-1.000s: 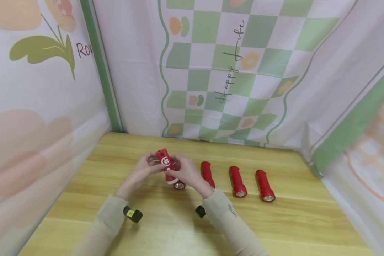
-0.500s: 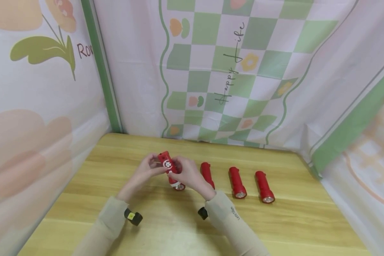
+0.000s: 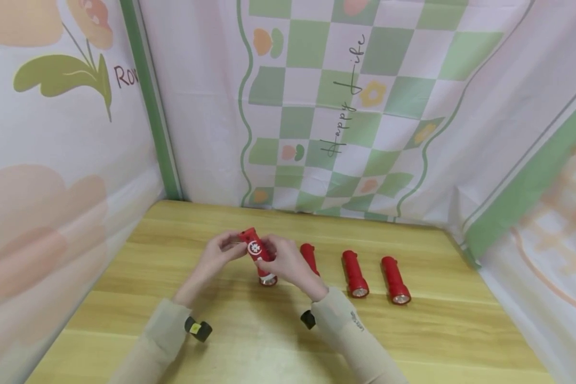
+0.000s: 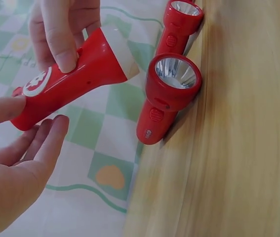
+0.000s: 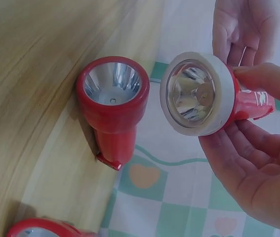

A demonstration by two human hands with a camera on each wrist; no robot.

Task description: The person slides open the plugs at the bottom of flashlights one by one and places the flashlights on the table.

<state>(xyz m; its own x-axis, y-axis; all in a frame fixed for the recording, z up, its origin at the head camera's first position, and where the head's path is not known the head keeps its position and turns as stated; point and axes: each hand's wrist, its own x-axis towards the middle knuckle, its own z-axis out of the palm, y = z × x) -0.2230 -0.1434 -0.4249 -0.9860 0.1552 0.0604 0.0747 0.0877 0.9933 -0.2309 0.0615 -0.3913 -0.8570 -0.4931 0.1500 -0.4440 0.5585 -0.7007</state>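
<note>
Both hands hold a red flashlight with a white ring round its lens and a white emblem, above the table. My left hand pinches its tail; in the left wrist view the thumb lies on the barrel's end, with the fingers below. My right hand grips the barrel nearer the head. In the right wrist view the clear lens faces the camera. Just beneath, a second red flashlight lies on the table, mostly hidden in the head view; its silver reflector shows in the left wrist view.
Three more red flashlights lie in a row to the right: one partly behind the right hand, a middle one and an outer one. The wooden table meets a printed curtain at the back and sides.
The held flashlight has shifted slightly right and down with the right hand, and now overlaps the one beneath it more. The left hand sits nearer its tail end.
</note>
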